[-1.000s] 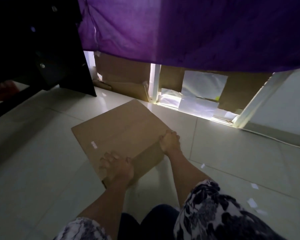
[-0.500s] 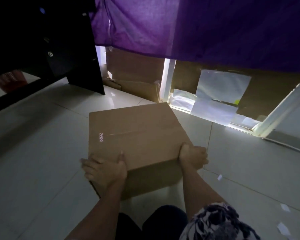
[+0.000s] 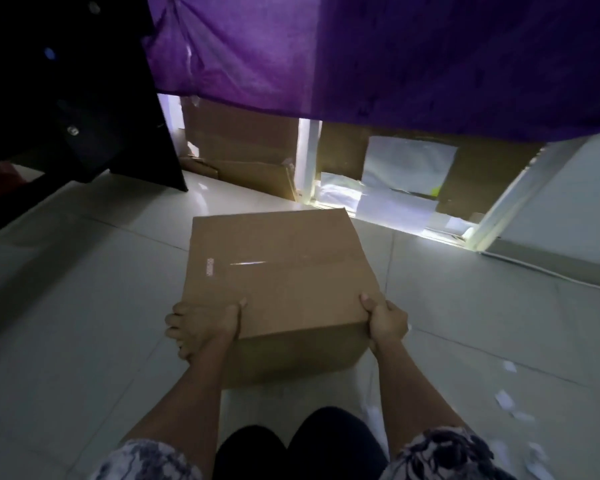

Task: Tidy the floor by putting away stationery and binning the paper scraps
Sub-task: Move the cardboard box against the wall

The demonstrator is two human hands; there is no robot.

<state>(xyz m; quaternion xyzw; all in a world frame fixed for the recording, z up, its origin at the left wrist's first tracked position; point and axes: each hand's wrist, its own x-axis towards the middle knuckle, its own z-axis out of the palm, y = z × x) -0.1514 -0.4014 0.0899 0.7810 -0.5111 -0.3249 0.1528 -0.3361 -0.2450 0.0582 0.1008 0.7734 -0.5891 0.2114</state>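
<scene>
Gripping box near corners: left hand, right hand; open floor leftward.

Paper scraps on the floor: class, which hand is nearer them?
Right. The right hand grips the box's near corner left of the scraps; the left hand grips the opposite corner, farther left.

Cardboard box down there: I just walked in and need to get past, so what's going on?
A person low on the tiled floor grips a closed cardboard box by its two near corners, left hand on one, right hand on the other. Whether the box is lifted off the tiles is unclear. White paper scraps lie scattered on the floor to the person's right, not yet binned. A purple cloth hangs beyond the box.
</scene>
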